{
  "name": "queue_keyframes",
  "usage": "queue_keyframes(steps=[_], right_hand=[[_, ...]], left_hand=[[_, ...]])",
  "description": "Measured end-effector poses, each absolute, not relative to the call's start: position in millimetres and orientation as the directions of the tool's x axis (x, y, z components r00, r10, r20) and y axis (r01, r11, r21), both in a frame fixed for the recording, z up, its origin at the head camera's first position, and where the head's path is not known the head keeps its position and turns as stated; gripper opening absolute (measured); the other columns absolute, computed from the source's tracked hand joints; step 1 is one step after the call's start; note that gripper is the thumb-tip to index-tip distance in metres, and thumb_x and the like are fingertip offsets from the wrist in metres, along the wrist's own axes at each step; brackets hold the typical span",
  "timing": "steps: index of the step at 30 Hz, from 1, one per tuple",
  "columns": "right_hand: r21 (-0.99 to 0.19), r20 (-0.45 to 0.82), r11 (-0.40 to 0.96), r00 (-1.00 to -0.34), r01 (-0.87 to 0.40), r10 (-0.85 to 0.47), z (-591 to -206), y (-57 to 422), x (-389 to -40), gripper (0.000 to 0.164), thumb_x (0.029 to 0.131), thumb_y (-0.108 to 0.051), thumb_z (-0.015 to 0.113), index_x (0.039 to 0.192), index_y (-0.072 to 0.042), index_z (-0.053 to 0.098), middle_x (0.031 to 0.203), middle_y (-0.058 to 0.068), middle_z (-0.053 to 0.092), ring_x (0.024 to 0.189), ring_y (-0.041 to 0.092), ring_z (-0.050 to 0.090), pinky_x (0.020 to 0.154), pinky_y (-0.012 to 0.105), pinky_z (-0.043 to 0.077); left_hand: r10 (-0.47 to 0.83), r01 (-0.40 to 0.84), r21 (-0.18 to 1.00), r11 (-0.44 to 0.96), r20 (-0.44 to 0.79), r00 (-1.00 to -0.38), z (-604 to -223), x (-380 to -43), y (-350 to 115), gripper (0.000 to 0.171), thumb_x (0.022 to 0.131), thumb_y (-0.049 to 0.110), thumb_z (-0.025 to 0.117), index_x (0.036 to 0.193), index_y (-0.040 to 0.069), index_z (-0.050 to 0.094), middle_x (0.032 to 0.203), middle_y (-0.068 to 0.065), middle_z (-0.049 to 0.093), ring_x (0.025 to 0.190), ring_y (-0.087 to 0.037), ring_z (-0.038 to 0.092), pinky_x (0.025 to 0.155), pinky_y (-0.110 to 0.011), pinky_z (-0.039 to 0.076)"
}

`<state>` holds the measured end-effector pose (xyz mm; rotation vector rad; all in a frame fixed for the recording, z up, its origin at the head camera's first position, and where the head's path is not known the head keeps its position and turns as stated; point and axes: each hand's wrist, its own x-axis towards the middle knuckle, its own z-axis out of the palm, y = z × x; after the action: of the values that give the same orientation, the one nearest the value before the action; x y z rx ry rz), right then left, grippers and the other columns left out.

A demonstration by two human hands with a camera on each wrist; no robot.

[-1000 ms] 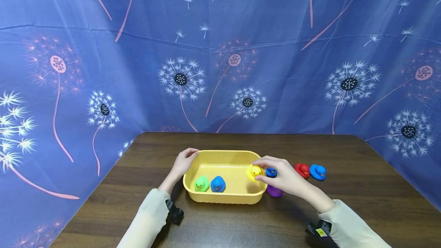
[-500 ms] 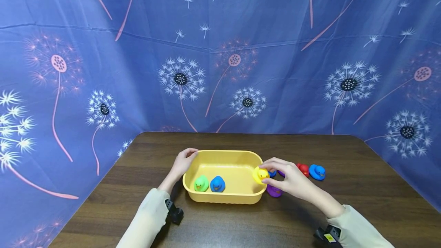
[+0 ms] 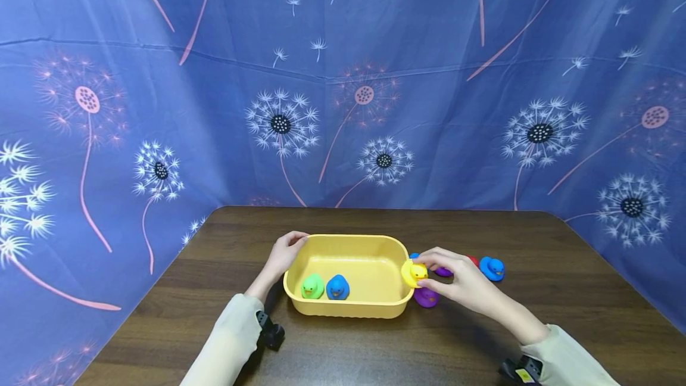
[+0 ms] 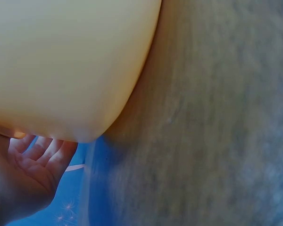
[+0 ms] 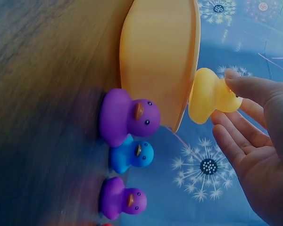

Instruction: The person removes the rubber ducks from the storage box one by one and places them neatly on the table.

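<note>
My right hand (image 3: 463, 282) pinches a yellow rubber duck (image 3: 412, 274) between thumb and fingers at the right rim of a yellow plastic tub (image 3: 351, 310). In the right wrist view, this yellow duck (image 5: 205, 96) appears right by the tub's rim; I cannot tell whether they touch. My left hand (image 3: 284, 256) grips the tub's rim at its back left corner. From the left wrist, the fingers (image 4: 49, 155) show at the edge of the tub wall. Inside the tub sit a green duck (image 3: 312, 286) and a blue duck (image 3: 337, 288), side by side near the front left.
Just right of the tub, a purple duck (image 5: 118, 117), a light blue duck (image 5: 125, 154) and another purple duck (image 5: 120, 197) stand on the wooden table (image 3: 343, 350). Farther right are a mostly hidden red duck (image 3: 473, 261) and a blue duck (image 3: 492, 268). A blue patterned cloth (image 3: 332, 106) hangs behind.
My right hand has moved right with the yellow duck, from over the tub's inside to its right rim. The left hand and the tub stay nearly still.
</note>
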<state>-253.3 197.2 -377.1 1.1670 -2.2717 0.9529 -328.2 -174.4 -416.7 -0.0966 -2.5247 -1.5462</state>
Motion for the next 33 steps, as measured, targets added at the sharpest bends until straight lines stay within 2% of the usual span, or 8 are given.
queue_keyframes(steps=[11,17,25,33], right_hand=[[-0.334,0.661,0.45,-0.546,-0.828,-0.515,-382,211,-251,0.037,0.072,-0.007,0.079,0.106,-0.009,0.066,0.101,-0.001,0.065,0.083,0.006,0.059,0.074,0.016,0.047],[-0.344,0.673,0.443,-0.546,-0.828,-0.498,-384,218,-250,0.038,0.07,-0.005,0.08,0.106,-0.007,0.066,0.101,0.002,0.064,0.081,0.006,0.06,0.075,0.01,0.044],[-0.386,0.623,0.517,-0.629,-0.764,-0.464,-388,230,-248,0.037,0.071,-0.012,0.081,0.106,-0.013,0.068,0.101,-0.003,0.065,0.081,0.004,0.06,0.077,0.008,0.043],[-0.379,0.622,0.536,-0.636,-0.755,-0.456,-396,241,-249,0.038,0.068,-0.011,0.082,0.104,-0.012,0.068,0.098,-0.004,0.065,0.081,0.004,0.059,0.076,0.01,0.045]], left_hand=[[-0.049,0.148,0.872,0.467,0.193,-0.98,-418,-328,-175,0.025,0.095,0.019,0.052,0.111,0.002,0.064,0.102,-0.014,0.066,0.095,-0.024,0.06,0.079,-0.032,0.046],[-0.046,0.144,0.876,0.461,0.185,-0.982,-419,-329,-174,0.026,0.095,0.019,0.053,0.111,0.003,0.064,0.103,-0.013,0.065,0.094,-0.023,0.06,0.079,-0.031,0.046],[-0.051,0.13,0.877,0.463,0.173,-0.984,-419,-330,-174,0.026,0.095,0.019,0.052,0.112,0.002,0.064,0.105,-0.014,0.065,0.096,-0.024,0.059,0.08,-0.032,0.046],[-0.056,0.123,0.873,0.472,0.169,-0.984,-418,-329,-173,0.027,0.095,0.02,0.052,0.111,0.002,0.064,0.104,-0.014,0.065,0.096,-0.024,0.059,0.08,-0.032,0.046]])
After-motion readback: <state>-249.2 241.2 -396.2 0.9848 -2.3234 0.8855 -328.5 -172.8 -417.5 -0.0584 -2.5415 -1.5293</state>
